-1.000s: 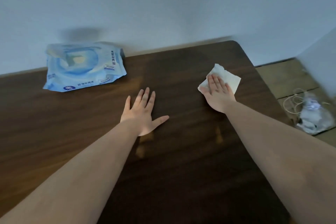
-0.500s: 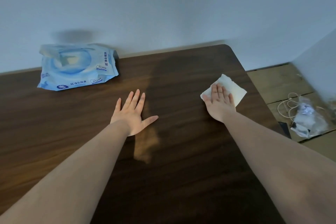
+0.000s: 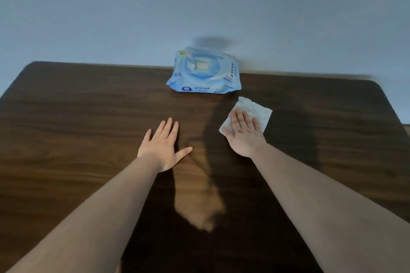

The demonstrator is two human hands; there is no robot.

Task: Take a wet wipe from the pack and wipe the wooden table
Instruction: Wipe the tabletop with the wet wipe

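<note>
Wiping is the step in hand: the right hand (image 3: 244, 134) lies flat and spread on a white wet wipe (image 3: 251, 111), pressing it to the wooden table (image 3: 77, 117) with nothing gripped between the fingers. Only the far and right parts of the wipe show past the fingertips; the rest is under the palm. The wipe sits just in front of the pack (image 3: 205, 73), slightly to its right and close to it, but not touching.

The pack, blue and soft-sided, rests at the table's far edge against the wall (image 3: 199, 6), with its lid flap apparently raised, though that part is blurred. The left hand (image 3: 163, 143) is also flat on the table, fingers extended and thumb out, empty, in front of the pack and a little to its left, well apart from the wipe.

Judging from this, the first part of the task is done: a wipe is out of the pack and on the wood. A darker, duller band runs from in front of the pack toward the person between the two forearms; it may be dampness or only shadow, and I cannot tell which. The broad stretch to the left of the pack shows no such trace and probably remains to be wiped.
</note>
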